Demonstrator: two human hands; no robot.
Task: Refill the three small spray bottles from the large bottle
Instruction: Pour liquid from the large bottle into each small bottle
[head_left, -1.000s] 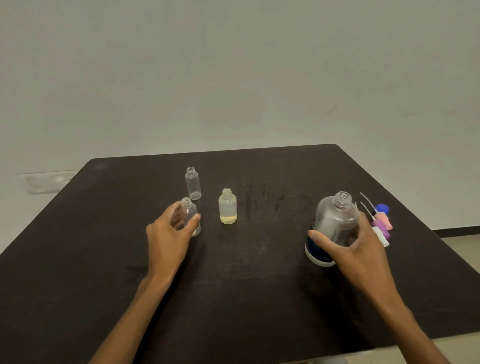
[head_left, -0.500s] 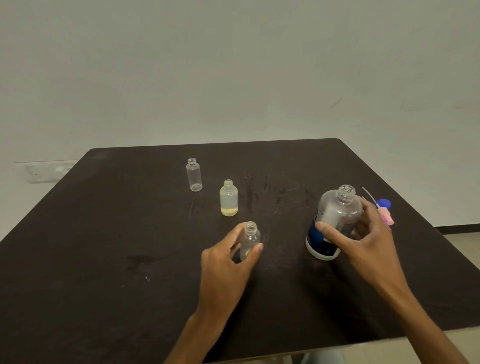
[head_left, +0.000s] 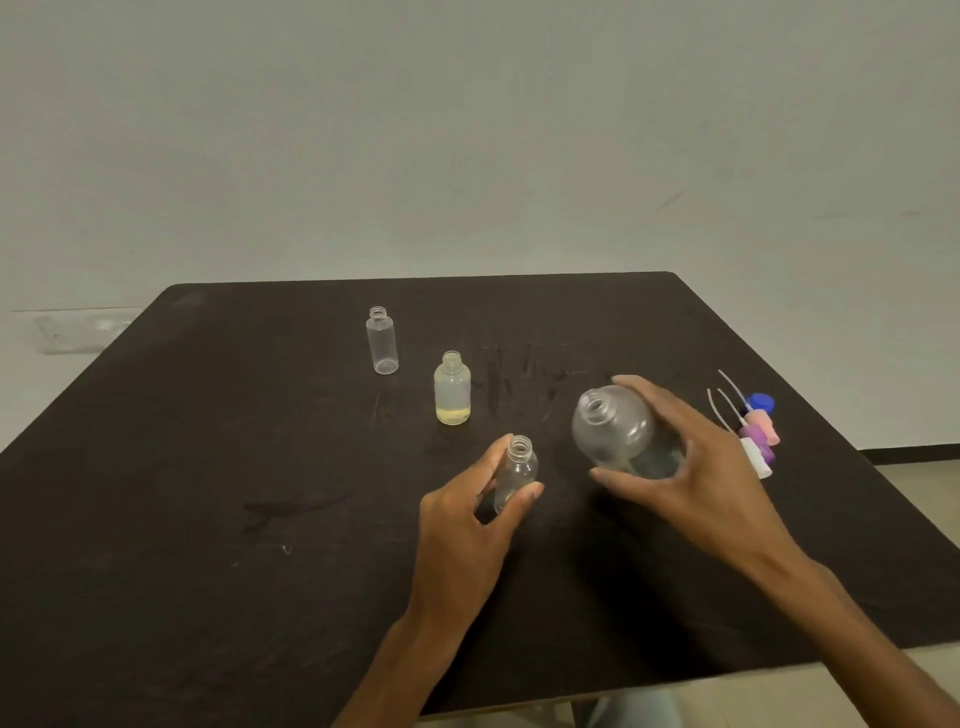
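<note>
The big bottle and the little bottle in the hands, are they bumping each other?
Apart. The head view shows dark table between the large bottle, tilted in the right hand, and the small bottle held by the left hand.

Dark matte counter (head_left: 208, 467), square with rounded far corners, its surface bearing faint smudges and streaks near the middle. A plain pale wall (head_left: 467, 130) stands behind the counter. A white socket plate (head_left: 78, 330) is on the wall, just beyond the counter's far left corner.
</note>
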